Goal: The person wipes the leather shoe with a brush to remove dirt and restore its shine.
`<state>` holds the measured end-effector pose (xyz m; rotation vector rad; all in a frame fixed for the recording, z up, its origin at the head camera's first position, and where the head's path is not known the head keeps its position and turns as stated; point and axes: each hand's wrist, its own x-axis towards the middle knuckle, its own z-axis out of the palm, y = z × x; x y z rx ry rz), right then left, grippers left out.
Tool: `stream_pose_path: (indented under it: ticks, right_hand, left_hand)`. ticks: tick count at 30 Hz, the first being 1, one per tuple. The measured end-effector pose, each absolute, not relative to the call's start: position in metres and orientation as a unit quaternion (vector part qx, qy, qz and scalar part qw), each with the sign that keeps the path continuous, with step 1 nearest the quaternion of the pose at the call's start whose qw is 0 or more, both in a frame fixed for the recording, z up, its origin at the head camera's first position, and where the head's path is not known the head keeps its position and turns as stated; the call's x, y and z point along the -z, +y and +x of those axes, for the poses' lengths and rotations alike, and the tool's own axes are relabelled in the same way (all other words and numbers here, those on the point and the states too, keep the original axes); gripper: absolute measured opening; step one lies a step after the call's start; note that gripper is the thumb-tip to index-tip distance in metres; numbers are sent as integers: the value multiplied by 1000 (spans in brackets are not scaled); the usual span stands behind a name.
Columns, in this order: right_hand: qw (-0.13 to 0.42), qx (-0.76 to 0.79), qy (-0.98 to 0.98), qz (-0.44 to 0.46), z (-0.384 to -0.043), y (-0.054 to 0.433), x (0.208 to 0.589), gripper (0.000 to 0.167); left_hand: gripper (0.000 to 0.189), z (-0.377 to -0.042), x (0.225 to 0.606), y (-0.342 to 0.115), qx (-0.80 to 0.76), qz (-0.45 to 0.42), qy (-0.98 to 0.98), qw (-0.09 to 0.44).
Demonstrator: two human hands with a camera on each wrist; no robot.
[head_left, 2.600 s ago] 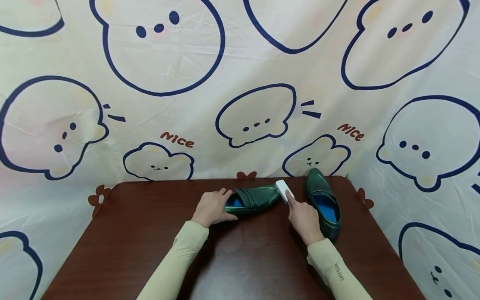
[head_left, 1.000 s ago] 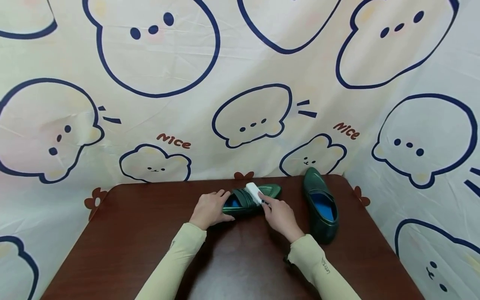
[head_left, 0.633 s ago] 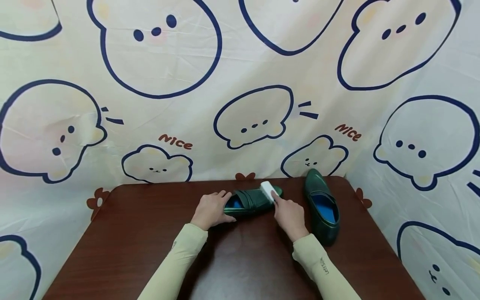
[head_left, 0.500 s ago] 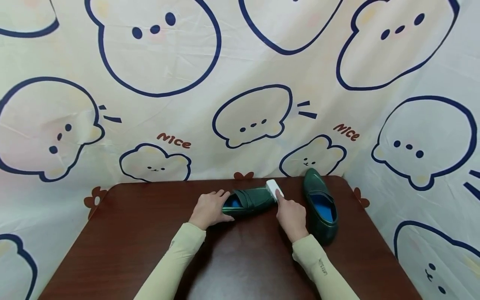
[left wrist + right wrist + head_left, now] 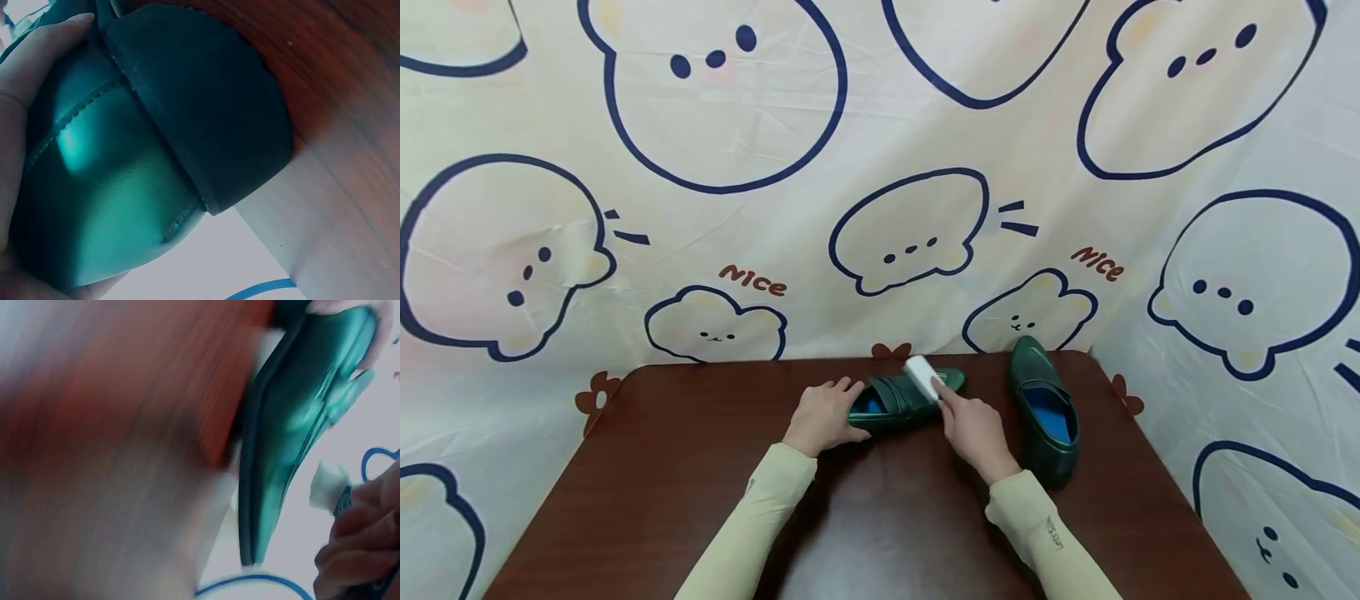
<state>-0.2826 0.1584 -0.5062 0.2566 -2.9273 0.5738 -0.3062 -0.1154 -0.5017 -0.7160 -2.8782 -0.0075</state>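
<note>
A green loafer [image 5: 898,412] with a blue insole lies on its sole near the table's back edge, toe to the right. My left hand [image 5: 826,417] grips its heel end, thumb on the near side and fingers over the opening; the left wrist view shows the heel [image 5: 119,194] up close. A white-headed brush [image 5: 922,377] overlaps the front of the upper in the head view. My right hand [image 5: 976,435] holds its handle, fingers curled round it. In the right wrist view, the brush head [image 5: 329,486] appears beside the loafer's upper [image 5: 290,434].
A matching green loafer [image 5: 1051,458] stands to the right of my right hand, toe toward the back edge of the brown wooden table [image 5: 865,533]. A patterned cloth [image 5: 805,242] hangs right behind the table and along its sides.
My right hand has taken the brush back and forth along the upper, and over the last half second from the toe leftward. My left hand stays on the heel; the loafer hardly moves.
</note>
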Motion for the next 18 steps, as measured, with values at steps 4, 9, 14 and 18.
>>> stream_pose_path:
  ticks: [4, 9, 14, 18]
  right_hand:
    - [40, -234, -967, 93, -282, 151, 508, 46]
    - [69, -171, -980, 68, -291, 162, 511, 44]
    - [124, -92, -988, 27, -297, 179, 514, 48]
    - [119, -91, -989, 7, -299, 180, 511, 49]
  left_hand:
    - [81, -305, 502, -114, 6, -241, -967, 84]
    - [83, -305, 501, -115, -1, -237, -968, 79]
    - [82, -305, 500, -114, -1, -235, -968, 83]
    - [82, -305, 499, -114, 0, -232, -969, 81]
